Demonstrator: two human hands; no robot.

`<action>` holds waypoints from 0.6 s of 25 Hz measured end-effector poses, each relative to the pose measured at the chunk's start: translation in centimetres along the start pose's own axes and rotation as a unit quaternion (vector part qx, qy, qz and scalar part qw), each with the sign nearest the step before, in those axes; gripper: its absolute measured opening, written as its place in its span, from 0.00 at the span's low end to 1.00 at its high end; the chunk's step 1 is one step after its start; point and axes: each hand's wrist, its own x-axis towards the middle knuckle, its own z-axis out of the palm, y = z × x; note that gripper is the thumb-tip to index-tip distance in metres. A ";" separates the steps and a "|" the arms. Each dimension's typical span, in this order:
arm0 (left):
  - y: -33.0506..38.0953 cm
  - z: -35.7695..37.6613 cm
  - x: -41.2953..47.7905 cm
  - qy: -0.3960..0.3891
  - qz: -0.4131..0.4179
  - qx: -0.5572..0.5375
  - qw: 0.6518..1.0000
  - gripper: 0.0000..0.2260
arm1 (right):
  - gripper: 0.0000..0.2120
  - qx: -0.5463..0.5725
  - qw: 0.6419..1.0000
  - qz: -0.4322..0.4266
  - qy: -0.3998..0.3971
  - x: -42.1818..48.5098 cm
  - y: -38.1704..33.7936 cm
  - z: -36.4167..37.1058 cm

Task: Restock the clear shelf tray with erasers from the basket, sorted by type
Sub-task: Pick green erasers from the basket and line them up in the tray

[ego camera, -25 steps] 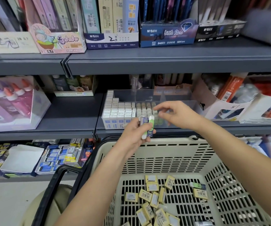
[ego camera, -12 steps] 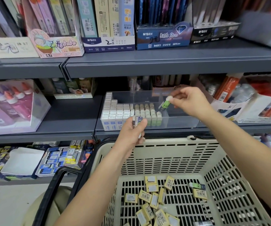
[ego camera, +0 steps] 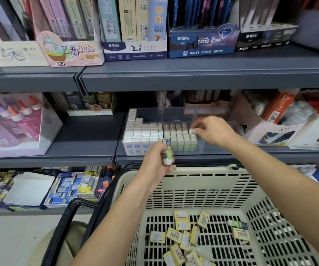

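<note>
- The clear tray [ego camera: 215,147] sits on the middle grey shelf [ego camera: 89,143], just behind the far rim of the basket.
- In the tray's left part, white erasers with blue sleeves [ego camera: 141,134] stand on end in a stepped block. Directly to their right stand rows of green-sleeved erasers [ego camera: 178,136].
- The right hand [ego camera: 211,131] reaches into the tray. Thumb and forefinger pinch one green eraser [ego camera: 191,131] at the right edge of the green rows, touching its neighbours, and the other fingers are loosely curled.
- The left hand [ego camera: 154,164] hangs in front of the tray, above the basket rim. Its fingers curl round a small bunch of erasers [ego camera: 166,153], with a green-sleeved one facing the camera; how many it holds cannot be told.
- The cream slotted basket [ego camera: 193,174] has a black handle [ego camera: 64,223]. On its floor lie scattered yellow-sleeved erasers [ego camera: 181,236] and, near the right wall, a single green one [ego camera: 238,224].
- Left of the tray stands a box of glue bottles [ego camera: 13,123] with orange caps.
- The shelf above carries display boxes of stationery [ego camera: 135,48].
- The shelf below holds flat stationery packs [ego camera: 66,189].
</note>
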 end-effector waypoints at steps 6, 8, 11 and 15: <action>0.1 0.1 0.1 0.005 0.012 0.043 0.999 0.03 | 0.12 -0.054 0.998 -0.034 -0.012 -0.4 -0.7 -0.3; 0.1 0.2 0.1 -0.001 0.013 0.047 0.999 0.03 | 0.11 -0.006 0.997 -0.060 0.038 -1.2 -1.1 -0.7; 0.2 0.7 0.0 -0.017 0.015 0.050 0.999 0.04 | 0.10 0.118 0.988 -0.100 0.020 -3.1 -2.4 -0.9; 0.3 1.6 -0.2 -0.034 0.023 0.008 0.999 0.03 | 0.36 0.157 0.983 -0.086 -0.043 -5.6 -3.0 -0.2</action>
